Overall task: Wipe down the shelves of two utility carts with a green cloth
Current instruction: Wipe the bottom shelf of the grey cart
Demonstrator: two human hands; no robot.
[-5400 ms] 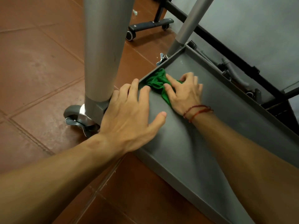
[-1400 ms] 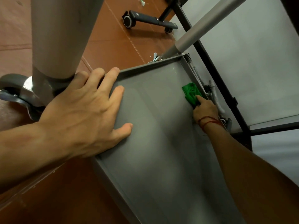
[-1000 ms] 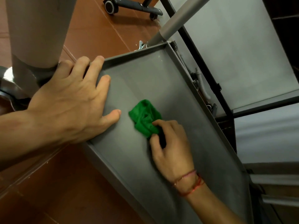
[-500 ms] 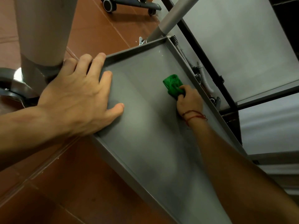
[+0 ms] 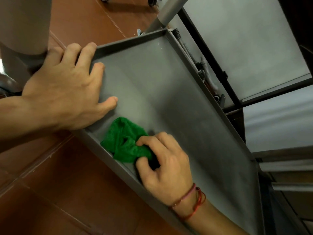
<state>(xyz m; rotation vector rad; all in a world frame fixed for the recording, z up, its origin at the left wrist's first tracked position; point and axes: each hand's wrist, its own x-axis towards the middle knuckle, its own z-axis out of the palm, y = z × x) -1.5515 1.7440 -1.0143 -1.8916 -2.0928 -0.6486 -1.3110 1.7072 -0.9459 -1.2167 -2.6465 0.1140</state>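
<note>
The grey bottom shelf (image 5: 169, 92) of a utility cart runs from upper middle to lower right. A crumpled green cloth (image 5: 125, 139) lies on it against the near rim. My right hand (image 5: 164, 161) grips the cloth with curled fingers and thumb; red string bracelets circle the wrist. My left hand (image 5: 67, 89) rests flat over the shelf's near left corner, fingers on the rim, thumb on the shelf floor.
A thick grey cart post (image 5: 23, 26) rises at upper left beside my left hand, another post (image 5: 167, 11) at the far corner. Black frame bars (image 5: 211, 53) and grey corrugated hoses (image 5: 206, 72) run along the far rim. Brown floor tiles (image 5: 59, 184) lie below.
My right hand has dragged the green cloth from the far rim back across the shelf to the near rim. My left hand stays on the corner.
</note>
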